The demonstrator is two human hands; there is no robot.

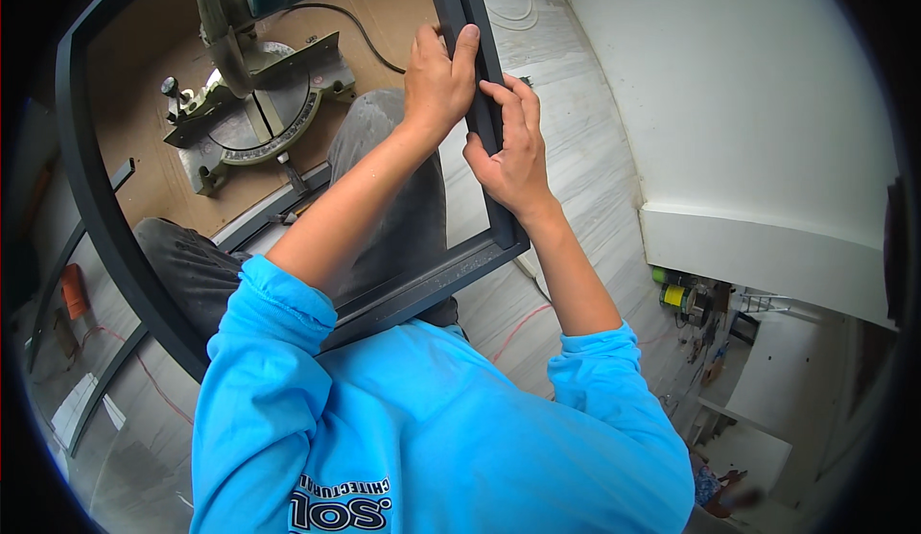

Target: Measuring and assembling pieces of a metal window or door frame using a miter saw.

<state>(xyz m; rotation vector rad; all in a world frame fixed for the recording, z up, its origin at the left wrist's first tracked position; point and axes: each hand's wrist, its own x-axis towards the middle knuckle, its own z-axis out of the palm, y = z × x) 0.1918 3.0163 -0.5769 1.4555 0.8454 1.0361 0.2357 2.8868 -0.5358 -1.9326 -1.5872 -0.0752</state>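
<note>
A large dark grey rectangular frame (91,184) rests around my lap, its near bar lying across in front of my body. My left hand (436,88) is wrapped round the frame's right-hand side, thumb pressed on the top. Lower down the same side my right hand (515,155) grips it, with fingers over the outer edge and thumb on the inner one. A narrow dark bar (486,126) runs along that side under both hands. Whether this bar is separate from the frame or part of it, I cannot tell.
A mitre saw (264,117) with a teal motor stands on a brown board (393,6) inside the frame's outline. Its black cord (360,25) curves toward my left hand. Dark strips and an orange-handled tool (74,291) lie at left. A white wall (729,83) rises at right.
</note>
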